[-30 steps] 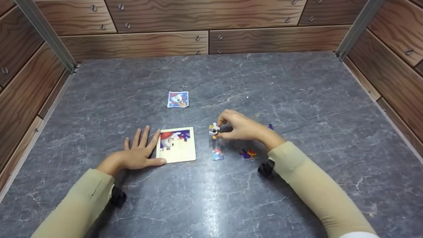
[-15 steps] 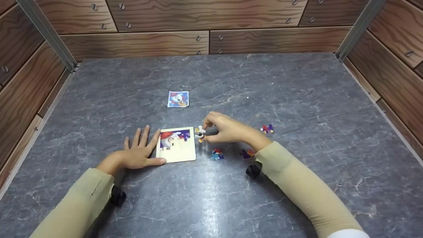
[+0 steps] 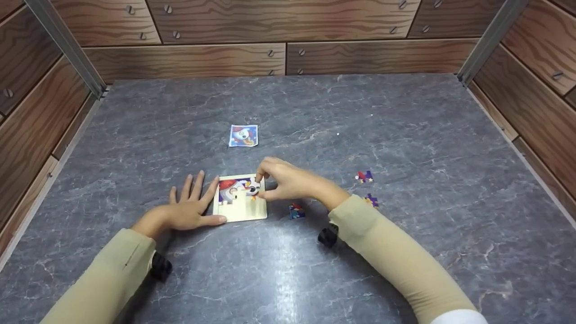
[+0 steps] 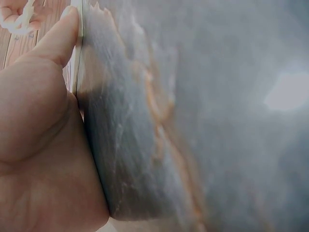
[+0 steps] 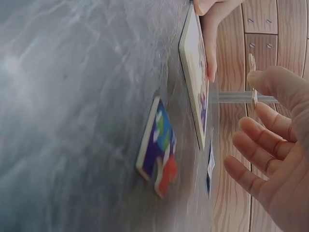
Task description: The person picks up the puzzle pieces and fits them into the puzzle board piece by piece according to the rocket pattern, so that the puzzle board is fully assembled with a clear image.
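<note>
A square puzzle board lies flat, with joined pieces along its far and left parts. My left hand rests at the board's left edge, fingers spread and straight, thumb on the near left corner. Over the board's right side, my right hand pinches a white, black and orange puzzle piece between thumb and index finger. In the right wrist view that puzzle piece appears edge-on, held above the board. The other right fingers are loosely bent.
Right of the board lies a blue and red puzzle piece. Farther right are a red and purple piece and a purple and yellow one, partly behind the sleeve. A small picture card lies beyond the board. Wood-patterned walls enclose the table.
My right hand has carried the pinched puzzle piece leftward, from right of the board to over its right side. The left hand and board have stayed put.
</note>
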`<state>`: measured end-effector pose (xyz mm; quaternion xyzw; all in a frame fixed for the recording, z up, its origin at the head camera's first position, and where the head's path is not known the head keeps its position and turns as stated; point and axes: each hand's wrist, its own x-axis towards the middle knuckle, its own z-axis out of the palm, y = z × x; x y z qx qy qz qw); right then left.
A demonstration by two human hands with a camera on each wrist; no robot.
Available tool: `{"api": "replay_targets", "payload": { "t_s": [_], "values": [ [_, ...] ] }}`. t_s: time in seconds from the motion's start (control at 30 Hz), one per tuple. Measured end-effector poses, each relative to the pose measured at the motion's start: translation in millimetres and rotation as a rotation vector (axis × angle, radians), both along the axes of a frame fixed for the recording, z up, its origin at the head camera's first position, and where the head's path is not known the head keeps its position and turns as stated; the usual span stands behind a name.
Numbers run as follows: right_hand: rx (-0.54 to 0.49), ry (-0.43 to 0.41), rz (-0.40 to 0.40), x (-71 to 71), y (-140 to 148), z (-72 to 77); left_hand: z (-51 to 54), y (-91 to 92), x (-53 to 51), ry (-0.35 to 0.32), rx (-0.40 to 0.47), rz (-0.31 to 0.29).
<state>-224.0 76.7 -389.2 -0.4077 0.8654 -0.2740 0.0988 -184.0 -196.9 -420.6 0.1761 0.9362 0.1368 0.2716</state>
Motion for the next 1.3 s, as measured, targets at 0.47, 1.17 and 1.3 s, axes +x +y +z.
{"api": "replay_targets", "payload": {
  "t_s": [0.47, 1.17, 1.3],
  "values": [
    [0.019, 0.009, 0.020, -1.4, -21.9, -9.7, 0.3, -0.3, -1.1, 0.000, -0.001, -0.010],
    [0.197, 0.038, -0.026, -3.2, -40.0, -17.3, -3.4, -0.1, -0.3, 0.013, 0.007, 0.005],
    [0.214, 0.048, -0.036, -2.4, -42.4, -17.3, -3.0, -0.4, 0.1, 0.012, 0.018, 0.004]
  ]
}}
